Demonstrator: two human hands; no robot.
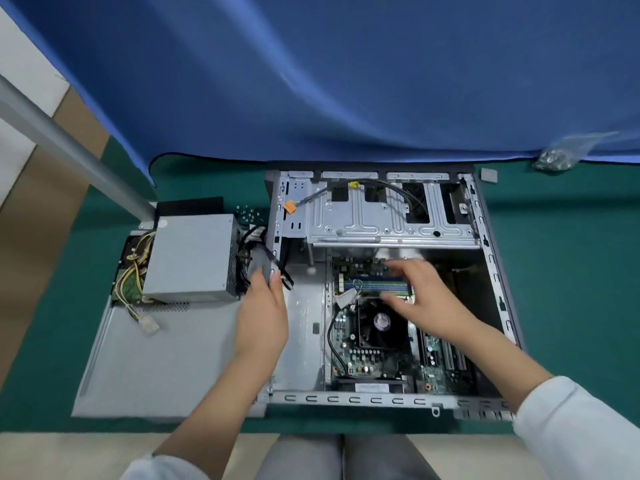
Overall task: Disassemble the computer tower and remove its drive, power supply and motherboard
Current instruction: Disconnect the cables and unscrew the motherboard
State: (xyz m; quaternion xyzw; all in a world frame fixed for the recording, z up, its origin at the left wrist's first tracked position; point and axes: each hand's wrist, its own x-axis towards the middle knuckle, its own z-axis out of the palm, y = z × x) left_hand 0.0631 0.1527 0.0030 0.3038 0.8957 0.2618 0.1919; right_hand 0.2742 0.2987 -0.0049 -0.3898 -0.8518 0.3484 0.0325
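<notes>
The open grey computer case (381, 398) lies on its side on the green mat. Its motherboard (367, 355) sits inside at the right, with a black CPU fan (381, 322) in the middle. My right hand (420, 294) reaches over the memory slots (377, 284), fingers curled down on the board's upper part; what they touch is blurred. My left hand (261, 313) grips the case's left wall, beside a bundle of black cables (249, 252). The grey power supply (190, 258) stands outside the case on the side panel (145, 362), its yellow wires (133, 285) trailing left.
An empty metal drive cage (388, 216) fills the case's far end, with an orange-plugged cable (290, 207) across it. Several screws (247, 213) lie left of the case. A plastic bag of screws (557, 155) rests far right. A blue cloth (346, 81) hangs behind; a grey post (69, 147) stands left.
</notes>
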